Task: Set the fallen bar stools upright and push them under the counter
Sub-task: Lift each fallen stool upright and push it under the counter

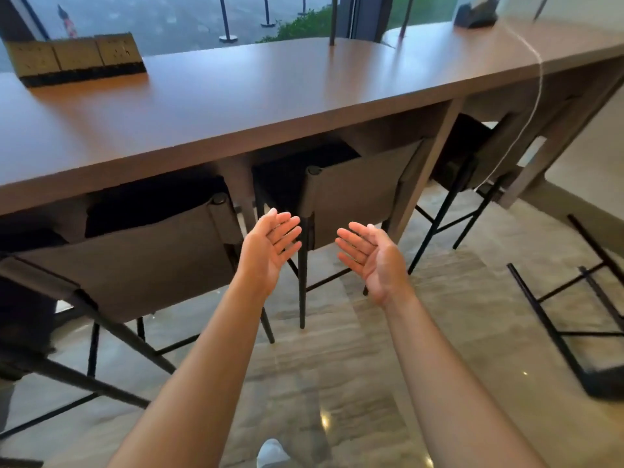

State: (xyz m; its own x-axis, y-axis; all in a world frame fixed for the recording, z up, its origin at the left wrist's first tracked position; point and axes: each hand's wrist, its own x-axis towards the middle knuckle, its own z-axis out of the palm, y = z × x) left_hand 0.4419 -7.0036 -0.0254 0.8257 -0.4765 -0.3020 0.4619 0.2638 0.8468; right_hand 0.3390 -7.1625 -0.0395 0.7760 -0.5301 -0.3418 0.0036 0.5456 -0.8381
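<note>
- The left hand [270,244] and right hand [371,255] are held up just in front of the worktop [236,106], palms turned in.
- Both hands hold nothing. The fingers [287,228] are straight and a little spread.
- Three upright stools [354,197] are tucked under the worktop.
- One fallen stool [604,381] lies on the floor [337,366], out past the right end of the worktop. It is partly cut off, so it may be on its side or upside down.
- A white cord [537,96] hangs down from the worktop near that stool. A lifted stool leg could catch it and pull things off.
- The floor looks shiny, so the legs could slip while the stool is tipped up.
- A fast push could bang the stool's back on the worktop edge.
</note>
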